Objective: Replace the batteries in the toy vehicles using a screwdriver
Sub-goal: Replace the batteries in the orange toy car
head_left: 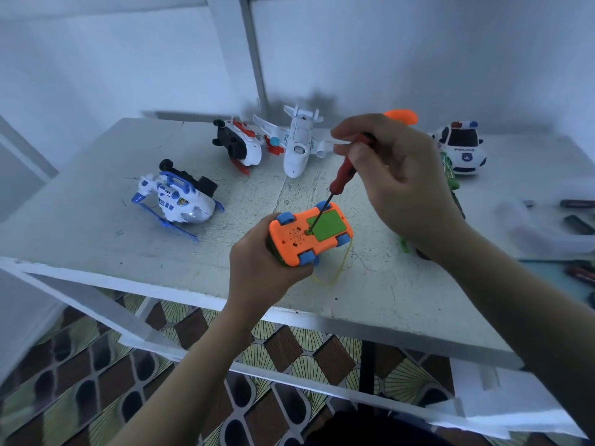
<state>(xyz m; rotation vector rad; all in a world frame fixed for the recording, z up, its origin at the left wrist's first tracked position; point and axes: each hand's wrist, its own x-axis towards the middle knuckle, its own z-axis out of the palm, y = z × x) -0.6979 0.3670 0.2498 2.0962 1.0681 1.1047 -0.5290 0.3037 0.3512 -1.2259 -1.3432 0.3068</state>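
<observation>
My left hand [260, 268] grips an orange toy car [289, 239] turned upside down, blue wheels up, just above the table's front part. A green battery cover [326, 225] sits on its underside. My right hand [396, 185] pinches the red handle of a screwdriver [343, 173]; its dark shaft slants down-left and the tip sits at the left edge of the green cover. A thin yellow string hangs from the car onto the table.
On the white table [96, 226] lie a blue-white helicopter [177, 197], a red-white helicopter [240, 146], a white plane [297, 143] and a police car [460, 146]. A green toy [450, 175] is partly hidden behind my right hand. Dark batteries [576, 220] lie at the far right.
</observation>
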